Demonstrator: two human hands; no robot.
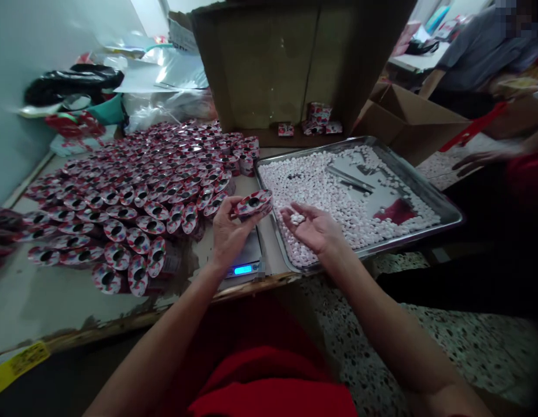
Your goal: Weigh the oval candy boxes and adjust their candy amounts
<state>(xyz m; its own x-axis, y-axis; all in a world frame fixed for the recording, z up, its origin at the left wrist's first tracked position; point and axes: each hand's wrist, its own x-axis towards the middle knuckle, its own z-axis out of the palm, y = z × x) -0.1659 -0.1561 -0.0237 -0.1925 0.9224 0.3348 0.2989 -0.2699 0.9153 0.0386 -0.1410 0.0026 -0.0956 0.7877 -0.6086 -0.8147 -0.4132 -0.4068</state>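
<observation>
My left hand [231, 231] grips a small red-and-white patterned box [254, 202] with a dark oval opening on top, above a small scale [246, 255] with a lit blue display. My right hand [312, 229] is palm up with curved fingers, cupping several small white candies [297, 218] over the near left part of a metal tray [453, 217]. Many white pieces [338, 214] are spread in the tray, along with a metal scoop-like tool [350, 179]. Left of the scale stand rows of similar open boxes [138, 240].
An upright cardboard sheet [269, 63] stands behind the tray, with closed packs [319, 114] at its foot. An open cardboard box [412, 121] is behind right. Another person's hand [483, 159] is at the right. Plastic bags [173, 107] lie at back left.
</observation>
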